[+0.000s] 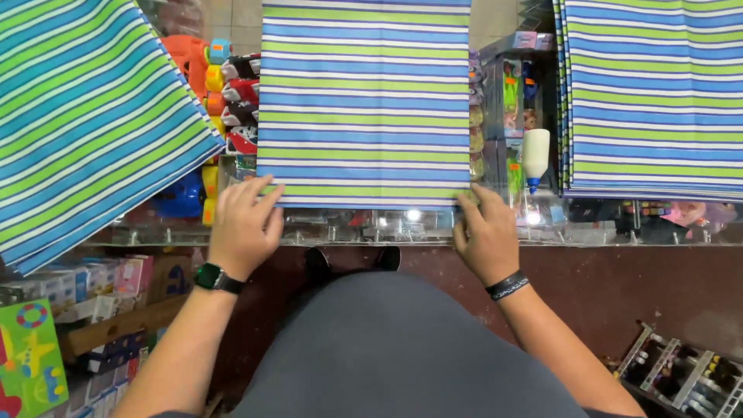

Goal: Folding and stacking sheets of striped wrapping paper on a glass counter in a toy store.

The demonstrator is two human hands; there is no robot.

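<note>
A sheet of blue, green and white striped paper (364,101) lies flat on a glass counter (604,228) in front of me. My left hand (246,224) presses its near left corner with the fingers on the paper's edge. At the near right corner my right hand (486,232) does the same, fingers bent over the edge. A dark watch sits on my left wrist and a black band on my right.
More striped sheets lie at the left (85,124) and in a stack at the right (650,101). A white glue bottle (535,159) stands between the middle sheet and the right stack. Toys (224,85) show under the glass. Boxes (101,286) fill shelves lower left.
</note>
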